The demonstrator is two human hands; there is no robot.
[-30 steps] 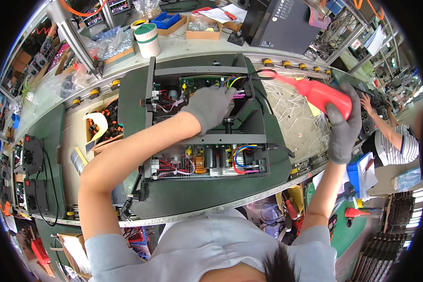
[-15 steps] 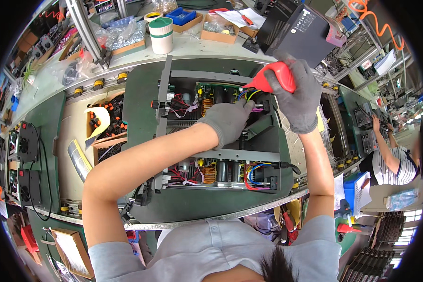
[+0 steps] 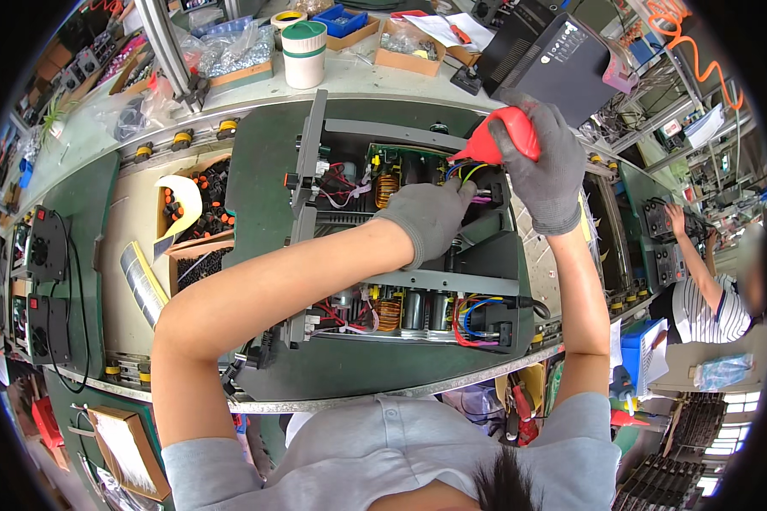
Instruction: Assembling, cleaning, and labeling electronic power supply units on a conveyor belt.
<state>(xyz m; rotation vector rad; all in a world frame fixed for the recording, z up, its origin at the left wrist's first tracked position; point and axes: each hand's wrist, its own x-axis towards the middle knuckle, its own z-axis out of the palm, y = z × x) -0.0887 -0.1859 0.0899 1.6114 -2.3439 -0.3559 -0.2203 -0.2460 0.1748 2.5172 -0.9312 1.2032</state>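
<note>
My gloved right hand (image 3: 547,162) is wrapped round a red squeeze bottle (image 3: 504,136) with a tapered nozzle. The nozzle points left and down, its tip over the blue and yellow-green wires (image 3: 469,173) of the far electronic unit (image 3: 383,136). My gloved left hand (image 3: 428,217) reaches into that unit, fingers bunched together at the wires; the fingertips are partly hidden. The unit is an open dark metal frame with a copper coil (image 3: 387,189) and black capacitors. A similar open unit (image 3: 409,281) lies nearer to me, both on a dark green board (image 3: 375,375).
Left of the board sit a box of black and orange parts (image 3: 209,200) and a curved yellow-edged sheet (image 3: 141,277). Behind stand a white tub with a green lid (image 3: 304,55) and a black case (image 3: 554,68). A co-worker (image 3: 699,281) handles units at the right.
The view has shifted slightly, so the units appear a little further right. The bottle is tilted a bit differently, its nozzle still by the wires. My left hand stays at the wires.
</note>
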